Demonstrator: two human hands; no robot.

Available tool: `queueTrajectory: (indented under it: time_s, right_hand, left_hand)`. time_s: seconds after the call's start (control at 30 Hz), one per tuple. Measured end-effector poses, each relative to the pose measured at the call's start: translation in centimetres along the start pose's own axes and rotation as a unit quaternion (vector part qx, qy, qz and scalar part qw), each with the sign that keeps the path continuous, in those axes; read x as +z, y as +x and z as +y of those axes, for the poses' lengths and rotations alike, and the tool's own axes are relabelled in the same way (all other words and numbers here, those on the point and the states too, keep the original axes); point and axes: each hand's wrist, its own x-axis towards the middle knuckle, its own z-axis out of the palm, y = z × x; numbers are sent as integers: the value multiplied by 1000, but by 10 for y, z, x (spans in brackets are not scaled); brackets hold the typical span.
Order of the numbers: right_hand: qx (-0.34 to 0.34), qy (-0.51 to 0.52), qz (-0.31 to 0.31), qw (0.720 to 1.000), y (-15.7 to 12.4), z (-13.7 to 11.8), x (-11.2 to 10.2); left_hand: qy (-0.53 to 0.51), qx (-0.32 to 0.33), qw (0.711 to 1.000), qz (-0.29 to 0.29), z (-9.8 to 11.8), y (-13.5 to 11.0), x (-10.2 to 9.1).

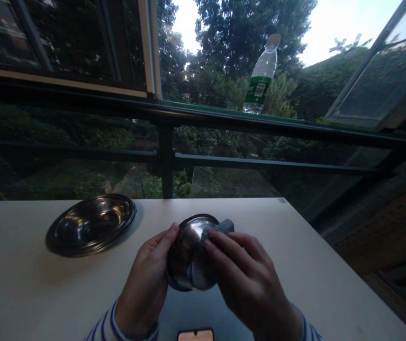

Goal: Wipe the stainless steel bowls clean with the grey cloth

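Okay, so the biggest thing in view was the bunch of trees (224,52) outside, filling most of the open window area. Next came the dark railing (203,115), running right across the scene behind the white table (28,293). On the table's left side sat a stack of shiny metal dishes (92,222), wide-rimmed and nested together, well apart from the hands.

Then the hands, both in striped sleeves (105,327). The right hand (250,279) was bent over with its fingers close together, holding a grey cloth (226,226) against the metal. The left hand (149,272) had a grip on the left edge of a small metal bowl (188,246), thumb up along the rim.

That bowl was up near the middle of the table, between the two hands, and its rounded outside seemed to face the camera. Way back on the rail ledge stood a clear plastic bottle (259,87) with a green label and a pale cap. A phone (195,336) poked in at the bottom edge, only its top end showing. Smallest was the cloth, textured, one end sticking out past the right fingertips.
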Motion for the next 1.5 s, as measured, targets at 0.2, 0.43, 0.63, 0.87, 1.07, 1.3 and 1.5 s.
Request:
queueTrajectory:
  time_s: [0.2, 0.43, 0.63, 0.87, 1.07, 1.3, 1.5]
  right_hand:
    - [4, -1, 1, 1000, 1, 1, 0]
    - [19, 27, 7, 999, -1, 9, -1]
    - [21, 65, 1, 998, -2, 11, -1]
    - [28, 103, 27, 994, 0, 15, -6]
    - [12, 117, 23, 993, 2, 13, -6]
    - [-36, 72, 33, 996, -1, -4, 8]
    - [-89, 14, 29, 995, -3, -13, 12]
  left_hand:
    - [15, 11, 1000, 2, 5, 0, -2]
    - [37, 14, 999, 0, 9, 1, -4]
    - [19, 33, 999, 17, 14, 2, -6]
    - [-17, -5, 1000, -24, 13, 4, -7]
    - [-86, 0, 996, 30, 18, 6, -5]
    - [-105, 31, 993, 37, 20, 8, -8]
    - [-105, 38, 993, 48, 20, 9, -8]
